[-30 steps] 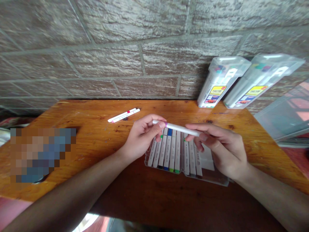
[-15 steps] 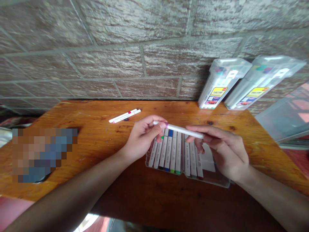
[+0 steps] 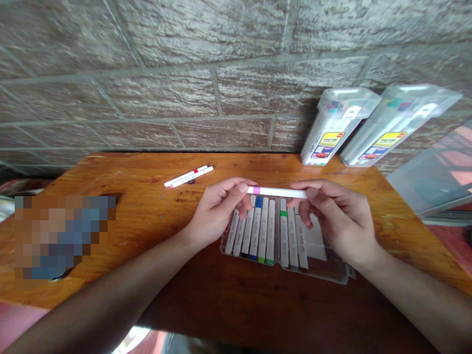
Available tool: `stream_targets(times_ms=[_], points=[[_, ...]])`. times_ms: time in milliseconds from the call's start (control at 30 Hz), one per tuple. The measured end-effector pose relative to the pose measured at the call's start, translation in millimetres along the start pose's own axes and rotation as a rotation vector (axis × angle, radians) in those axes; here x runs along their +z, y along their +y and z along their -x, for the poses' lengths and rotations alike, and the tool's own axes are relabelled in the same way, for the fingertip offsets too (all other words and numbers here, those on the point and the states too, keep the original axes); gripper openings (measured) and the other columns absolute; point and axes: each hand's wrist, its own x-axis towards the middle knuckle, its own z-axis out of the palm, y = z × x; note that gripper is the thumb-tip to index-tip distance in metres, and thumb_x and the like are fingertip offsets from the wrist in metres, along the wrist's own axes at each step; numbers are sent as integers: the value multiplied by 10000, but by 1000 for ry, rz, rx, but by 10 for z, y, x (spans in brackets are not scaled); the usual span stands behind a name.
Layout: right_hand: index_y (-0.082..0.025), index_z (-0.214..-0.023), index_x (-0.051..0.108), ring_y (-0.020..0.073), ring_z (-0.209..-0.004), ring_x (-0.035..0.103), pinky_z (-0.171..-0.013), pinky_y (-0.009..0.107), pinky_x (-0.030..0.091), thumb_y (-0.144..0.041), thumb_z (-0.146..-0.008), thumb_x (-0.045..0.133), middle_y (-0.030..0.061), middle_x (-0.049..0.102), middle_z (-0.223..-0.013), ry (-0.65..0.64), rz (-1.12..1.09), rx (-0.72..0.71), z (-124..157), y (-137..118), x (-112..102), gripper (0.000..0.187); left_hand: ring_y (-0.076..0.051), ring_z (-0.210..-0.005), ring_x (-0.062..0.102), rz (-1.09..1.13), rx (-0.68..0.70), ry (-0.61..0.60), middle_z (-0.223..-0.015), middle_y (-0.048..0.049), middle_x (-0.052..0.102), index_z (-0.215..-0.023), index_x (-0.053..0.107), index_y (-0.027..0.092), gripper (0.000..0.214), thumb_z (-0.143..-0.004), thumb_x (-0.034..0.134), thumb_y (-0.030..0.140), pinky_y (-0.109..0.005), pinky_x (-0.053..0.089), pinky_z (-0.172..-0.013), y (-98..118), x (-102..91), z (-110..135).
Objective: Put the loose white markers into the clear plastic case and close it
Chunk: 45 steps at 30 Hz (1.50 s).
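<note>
A white marker (image 3: 280, 192) with a purple band is held level between my two hands. My left hand (image 3: 221, 201) pinches its banded end between thumb and fingers. The other end is gripped by my right hand (image 3: 335, 216), thumb in front and fingers behind. Below them an open clear plastic case (image 3: 324, 278) lies on the table. Its left half carries a row of several white markers (image 3: 254, 236) with blue, green and black ends. In the right half are a few more markers (image 3: 292, 241), one with a green band, beside a white paper slip (image 3: 315, 241).
Two white markers (image 3: 190, 177) with red and pink marks lie together on the wooden table (image 3: 143, 196). Two clear marker cases (image 3: 328, 128) stand against the brick wall (image 3: 243, 103) at the back right. A blurred-out object (image 3: 66, 236) lies at the left.
My right hand has raised its end of the marker, so it has gone from slanting to nearly level. The fingers of that hand now pinch its tip.
</note>
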Motion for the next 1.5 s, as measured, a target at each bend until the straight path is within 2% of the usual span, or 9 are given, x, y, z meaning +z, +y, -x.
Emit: stream_targets(times_ms=[200, 467, 633, 733, 867, 1100, 1500], points=[[-189, -985, 802, 119, -462, 541, -401, 243, 450, -326, -973, 702, 52, 786, -766, 77, -101, 77, -94, 4, -6, 171, -106, -586, 618, -6, -7, -6, -814, -38, 750, -1139, 794, 150, 344, -983, 716, 447, -242, 478, -582, -3, -7, 12], [-178, -916, 764, 123, -421, 517, -349, 230, 402, -272, -925, 697, 35, 733, -683, 152, -209, 206, -162, -4, -23, 116, -116, -643, 638, 89, 44, -182, -1022, -105, 825, -1330, 765, 225, 347, -1013, 695, 348, -268, 533, -650, 11, -34, 67], [-170, -890, 765, 118, -407, 495, -332, 224, 377, -253, -900, 689, 26, 699, -636, 175, -238, 248, -179, -34, -4, 113, -119, -639, 652, 142, 13, -267, -1084, -132, 833, -1339, 769, 248, 344, -1010, 703, 323, -271, 543, -649, 96, 9, 101], [-171, -882, 768, 121, -403, 481, -329, 219, 362, -237, -909, 679, -3, 624, -558, 153, -258, 242, -176, -38, -7, 114, -118, -635, 665, 192, -26, -298, -1086, -129, 839, -1311, 787, 270, 312, -1015, 698, 313, -265, 542, -650, 110, 19, 110], [-179, -891, 772, 115, -405, 487, -341, 211, 368, -246, -936, 684, -6, 620, -555, 123, -278, 246, -164, -30, -8, 119, -118, -658, 693, 330, -66, -350, -1082, -116, 843, -1269, 804, 280, 271, -1032, 673, 297, -254, 552, -658, 93, 20, 91], [-187, -893, 792, 102, -385, 493, -354, 197, 365, -251, -911, 708, -17, 594, -502, 105, -282, 228, -147, -65, 7, 107, -126, -678, 726, 444, -124, -340, -958, -111, 848, -1195, 825, 210, 249, -1013, 704, 329, -221, 562, -651, 102, 51, 75], [-174, -881, 789, 97, -390, 484, -337, 196, 367, -246, -888, 730, 12, 668, -587, 139, -295, 266, -156, -72, 16, 94, -62, -639, 669, 312, -38, -350, -1055, -59, 851, -1282, 789, 323, 298, -997, 737, 255, -192, 553, -666, 14, -17, 80]])
